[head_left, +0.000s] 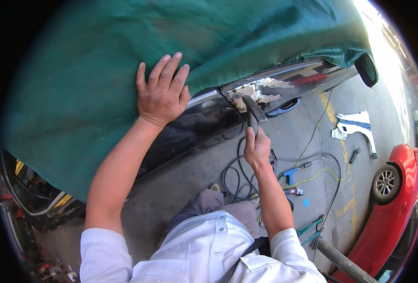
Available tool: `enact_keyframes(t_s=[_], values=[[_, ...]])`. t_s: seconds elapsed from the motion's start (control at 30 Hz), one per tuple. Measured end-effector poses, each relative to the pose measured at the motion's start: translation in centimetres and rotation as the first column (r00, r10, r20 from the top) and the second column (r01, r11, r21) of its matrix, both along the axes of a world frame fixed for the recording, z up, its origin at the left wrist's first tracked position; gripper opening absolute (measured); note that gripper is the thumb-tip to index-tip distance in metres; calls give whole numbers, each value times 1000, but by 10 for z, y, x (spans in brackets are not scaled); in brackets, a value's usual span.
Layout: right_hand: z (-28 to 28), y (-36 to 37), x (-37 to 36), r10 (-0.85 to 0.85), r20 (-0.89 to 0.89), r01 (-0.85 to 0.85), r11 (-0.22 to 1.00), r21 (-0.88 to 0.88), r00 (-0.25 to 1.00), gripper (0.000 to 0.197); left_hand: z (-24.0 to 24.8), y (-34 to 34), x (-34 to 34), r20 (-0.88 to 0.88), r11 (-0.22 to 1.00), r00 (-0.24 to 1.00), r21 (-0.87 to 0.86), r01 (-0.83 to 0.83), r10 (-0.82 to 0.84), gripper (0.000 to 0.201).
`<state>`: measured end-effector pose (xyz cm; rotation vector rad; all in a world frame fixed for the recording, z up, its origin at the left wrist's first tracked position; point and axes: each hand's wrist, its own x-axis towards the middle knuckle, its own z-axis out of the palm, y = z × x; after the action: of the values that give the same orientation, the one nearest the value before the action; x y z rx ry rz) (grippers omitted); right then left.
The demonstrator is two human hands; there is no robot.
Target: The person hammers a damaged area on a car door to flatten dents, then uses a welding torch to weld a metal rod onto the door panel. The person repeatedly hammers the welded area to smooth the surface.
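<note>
The right hand (257, 150) grips a dark-headed hammer (254, 110), its head at a bare, stripped patch (251, 92) on the black car (204, 118); the left hand (161, 92) lies flat, fingers spread, on the green cover (100, 70) above that patch; cables (237, 179) litter the concrete floor (194, 165) below; the hammer's handle is mostly hidden in the fist.

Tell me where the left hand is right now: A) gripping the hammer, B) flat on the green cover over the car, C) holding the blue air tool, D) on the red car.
B: the left hand lies flat, fingers spread, on the green cover, while the right hand holds the hammer.
</note>
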<state>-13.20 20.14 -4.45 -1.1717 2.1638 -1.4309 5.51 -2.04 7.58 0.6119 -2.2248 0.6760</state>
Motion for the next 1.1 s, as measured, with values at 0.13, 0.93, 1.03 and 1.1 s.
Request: enact_keyframes(t_s=[0.13,0.93,1.03,1.1], values=[[1,2,0,82,-82,-94,983,-158,993,42,0,1,1,-4,1000,1000,-2,4,-4,39],[33,-23,15,62,4,-62,993,96,998,45,-1,-1,-1,-22,1000,1000,-10,5,-5,35],[38,-25,18,127,-97,-147,958,-246,987,48,-2,-1,0,-23,1000,1000,-9,3,-3,35],[37,-26,19,84,-63,-87,995,-49,995,52,-2,-1,0,-17,1000,1000,5,-6,6,34]])
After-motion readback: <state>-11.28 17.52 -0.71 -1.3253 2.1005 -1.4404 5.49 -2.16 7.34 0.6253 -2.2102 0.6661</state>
